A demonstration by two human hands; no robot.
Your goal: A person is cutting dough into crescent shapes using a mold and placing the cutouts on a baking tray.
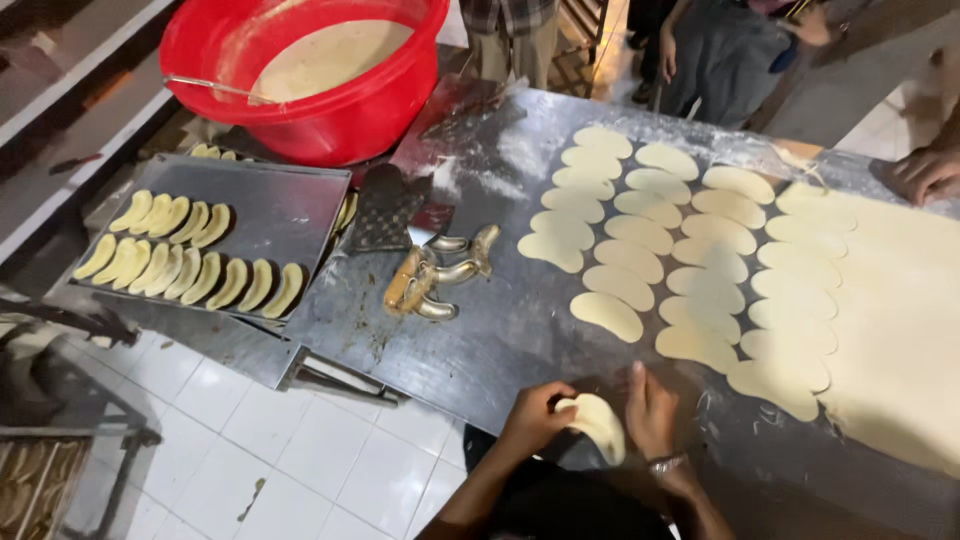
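Note:
My left hand [535,415] and my right hand [650,410] both pinch one pale oval dough piece [600,425] at the near edge of the floured metal table [500,310]. A bracelet sits on my right wrist. Beyond my hands lie rows of overlapping cut dough ovals [650,240], and to their right a large rolled dough sheet [900,320] with scalloped cut-outs along its left edge. Metal dough cutters [435,280] lie on the table to the left of the ovals.
A metal tray [280,210] at left carries two rows of folded crescent pastries [190,265]. A red tub [310,70] of pale filling stands behind it. Another person's hand [925,170] rests at the far right; people stand beyond the table. White tiled floor lies below.

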